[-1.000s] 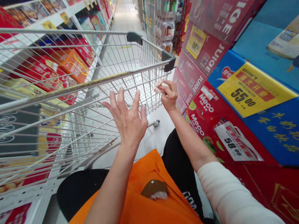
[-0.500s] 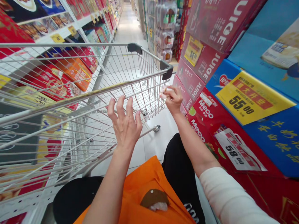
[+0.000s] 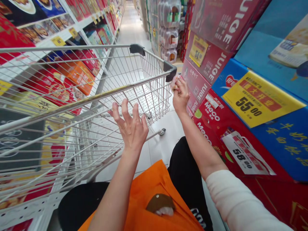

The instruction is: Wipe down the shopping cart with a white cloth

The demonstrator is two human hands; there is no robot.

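Note:
A wire shopping cart [image 3: 115,89] stands at an angle in front of me. My left hand [image 3: 133,131] is at its near side, fingers spread and slightly bent against the wires; whether the fingertips touch them I cannot tell. Beside the cart's dark plastic corner cap [image 3: 169,71], my right hand [image 3: 181,98] pinches a crumpled whitish-pink cloth [image 3: 175,82]. Most of the cloth is bunched up in the fingers. The cloth is close to the cart's end, just below and right of the cap.
Shelves of boxed goods [image 3: 61,85] line the left side. Stacked drink cartons [image 3: 211,61] with price signs [image 3: 263,99] rise close on my right. Shrink-wrapped bottles [image 3: 170,30] stand farther along the aisle [image 3: 132,24]. An orange apron [image 3: 154,195] covers my lap.
My right hand has moved up and slightly right with the cloth, to beside the corner cap. My left hand has barely shifted, and the cart is nearly where it was.

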